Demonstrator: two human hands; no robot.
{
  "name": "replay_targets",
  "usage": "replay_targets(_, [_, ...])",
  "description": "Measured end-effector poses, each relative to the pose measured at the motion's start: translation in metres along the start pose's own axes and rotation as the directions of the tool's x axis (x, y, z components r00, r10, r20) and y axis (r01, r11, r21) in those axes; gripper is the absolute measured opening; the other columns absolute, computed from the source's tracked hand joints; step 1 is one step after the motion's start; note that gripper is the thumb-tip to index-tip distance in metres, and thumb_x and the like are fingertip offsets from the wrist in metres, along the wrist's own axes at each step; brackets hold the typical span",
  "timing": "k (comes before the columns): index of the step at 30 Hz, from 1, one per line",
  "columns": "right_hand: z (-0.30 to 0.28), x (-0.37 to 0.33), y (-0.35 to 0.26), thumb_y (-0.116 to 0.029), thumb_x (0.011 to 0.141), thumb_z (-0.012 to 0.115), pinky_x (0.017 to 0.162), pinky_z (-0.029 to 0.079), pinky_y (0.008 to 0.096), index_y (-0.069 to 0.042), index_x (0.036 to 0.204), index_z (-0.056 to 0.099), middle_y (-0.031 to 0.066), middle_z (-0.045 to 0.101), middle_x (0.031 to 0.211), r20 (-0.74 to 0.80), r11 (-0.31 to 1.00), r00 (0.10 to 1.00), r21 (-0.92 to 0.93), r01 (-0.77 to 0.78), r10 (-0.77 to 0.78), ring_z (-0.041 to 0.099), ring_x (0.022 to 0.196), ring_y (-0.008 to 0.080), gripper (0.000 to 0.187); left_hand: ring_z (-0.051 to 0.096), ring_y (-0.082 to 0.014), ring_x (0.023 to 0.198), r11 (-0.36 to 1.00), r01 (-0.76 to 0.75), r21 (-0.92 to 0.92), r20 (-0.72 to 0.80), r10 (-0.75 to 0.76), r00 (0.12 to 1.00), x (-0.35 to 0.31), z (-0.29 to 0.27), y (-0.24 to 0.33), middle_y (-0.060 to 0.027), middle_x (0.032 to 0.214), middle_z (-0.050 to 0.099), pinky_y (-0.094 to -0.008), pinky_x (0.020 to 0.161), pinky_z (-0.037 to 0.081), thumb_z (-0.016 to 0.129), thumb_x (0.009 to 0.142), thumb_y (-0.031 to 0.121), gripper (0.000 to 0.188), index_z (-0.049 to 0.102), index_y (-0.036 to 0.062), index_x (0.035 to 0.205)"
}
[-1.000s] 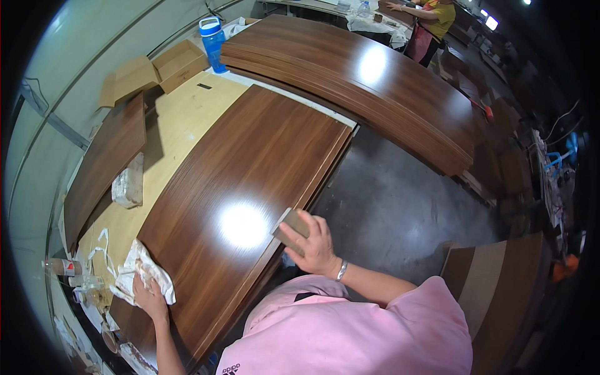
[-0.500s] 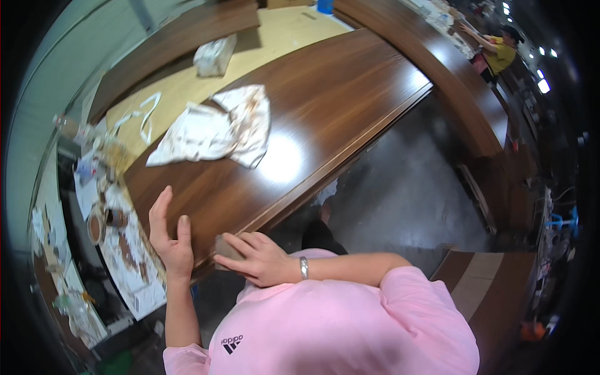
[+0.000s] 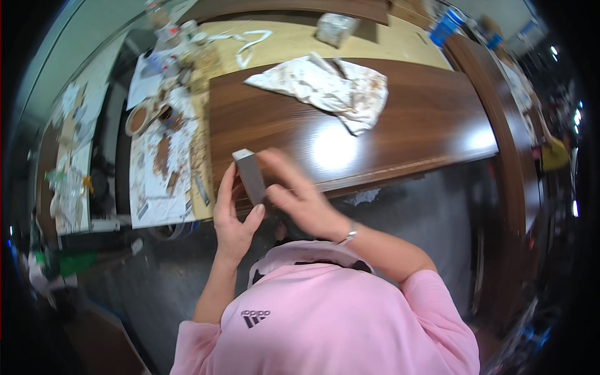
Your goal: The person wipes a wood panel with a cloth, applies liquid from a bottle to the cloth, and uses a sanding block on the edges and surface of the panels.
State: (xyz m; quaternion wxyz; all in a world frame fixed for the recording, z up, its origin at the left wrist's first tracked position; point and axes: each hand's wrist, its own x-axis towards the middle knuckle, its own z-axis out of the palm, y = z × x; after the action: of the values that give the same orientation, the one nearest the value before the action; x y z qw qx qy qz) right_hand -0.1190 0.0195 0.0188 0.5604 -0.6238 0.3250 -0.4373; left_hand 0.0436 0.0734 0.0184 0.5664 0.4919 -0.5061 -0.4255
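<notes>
Left hand (image 3: 232, 215) raised, fingers together and upright, thumb crooked, pressed flat against the left side of a small grey block (image 3: 250, 175). Block held between both hands, over the near edge of the dark brown wood panel (image 3: 425, 119), standing on end: long axis running away from the body, top end tipped slightly left. Right hand (image 3: 299, 197) wrapped around the block from the right, fingers blurred but closed on it. Equally near both hands. Beyond, a stained rag (image 3: 325, 87) lying on the panel.
</notes>
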Motion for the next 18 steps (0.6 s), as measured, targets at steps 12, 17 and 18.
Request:
replay_targets(12, [-0.202, 0.115, 0.070, -0.042, 0.082, 0.071, 0.109, 0.033, 0.0510, -0.023, 0.143, 0.050, 0.0216, 0.047, 0.140, -0.101, 0.137, 0.976, -0.988, -0.075, -0.193, 0.041, 0.129, 0.0415, 0.068, 0.050, -0.0282, 0.129, 0.735, 0.011, 0.678, -0.344, 0.304, 0.888, 0.038, -0.122, -0.053, -0.0174, 0.138, 0.053, -0.0377, 0.109, 0.038, 0.075, 0.077, 0.011, 0.065, 0.051, -0.0007, 0.137])
replay_targets(17, [-0.180, 0.112, 0.074, -0.039, 0.085, 0.069, 0.090, 0.042, 0.0479, -0.009, 0.104, 0.068, 0.0124, 0.059, 0.107, -0.139, 0.034, 0.954, -0.990, -0.135, -0.264, 0.054, 0.105, 0.0327, 0.036, 0.052, -0.0351, 0.127, 0.646, 0.079, 0.760, -0.320, 0.265, 0.909, 0.101, -0.138, -0.106, -0.0214, 0.139, 0.052, -0.0428, 0.107, 0.040, 0.078, 0.077, 0.020, 0.063, 0.056, 0.0040, 0.134])
replay_targets(18, [-0.179, 0.113, 0.075, -0.036, 0.084, 0.069, 0.085, 0.043, 0.0483, -0.006, 0.090, 0.066, 0.0112, 0.058, 0.102, -0.137, -0.013, 0.928, -0.989, -0.150, -0.346, 0.055, 0.101, 0.0319, 0.031, 0.051, -0.0369, 0.127, 0.640, 0.100, 0.762, -0.309, 0.224, 0.924, 0.111, -0.133, -0.112, -0.0224, 0.139, 0.052, -0.0438, 0.107, 0.039, 0.078, 0.078, 0.023, 0.061, 0.057, 0.0049, 0.132])
